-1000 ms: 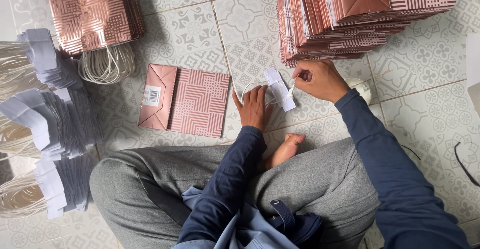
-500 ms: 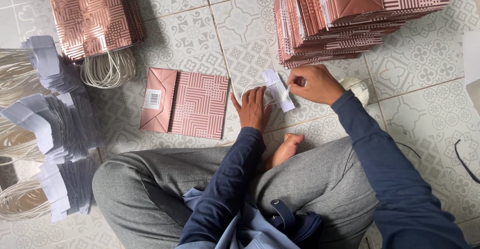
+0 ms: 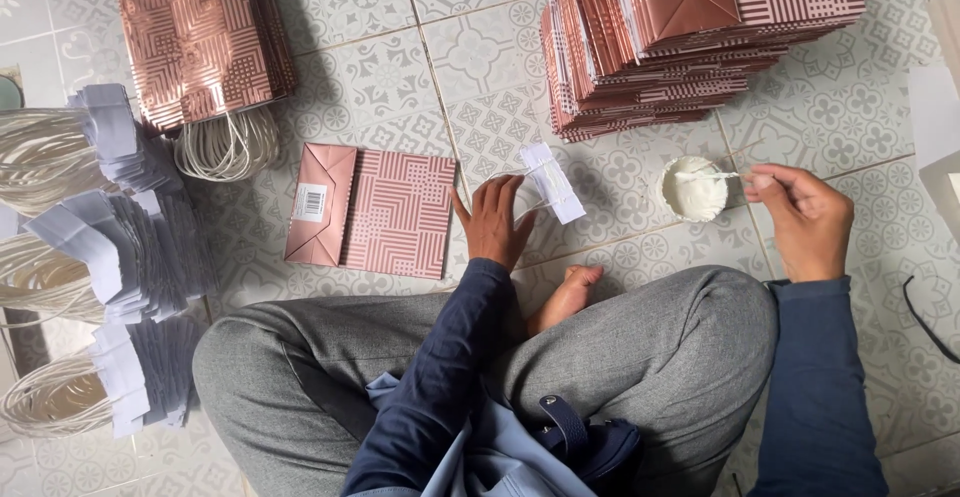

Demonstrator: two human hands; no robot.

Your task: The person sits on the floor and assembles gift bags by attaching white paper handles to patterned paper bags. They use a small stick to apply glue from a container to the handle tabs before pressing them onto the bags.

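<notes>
Fingers of the left hand [image 3: 497,219] lie spread and flat on the floor, their tips pressing one end of a white paper strip [image 3: 551,182] that carries a loop of white cord. Right hand [image 3: 808,219] sits well apart to the right, its fingers pinched shut on a thin white stick [image 3: 712,174] whose far end reaches over a small round dish of white paste [image 3: 693,193], probably glue, though the view is too coarse to be sure.

Just left of the left hand lies a flat folded paper bag [image 3: 372,212], rose-copper with a geometric line pattern, its plain folded base bearing a small white barcode label. Beyond the strip rises a tall stack of folded bags [image 3: 690,37] of the same kind. Another pile of bags [image 3: 200,42] lies at upper left with white cord handles trailing from it. Bundles of white strips with cords [image 3: 100,247] fan out along the left edge. Everything rests on a grey patterned tile floor [image 3: 420,57]; the person sits cross-legged in grey trousers and dark blue sleeves.
</notes>
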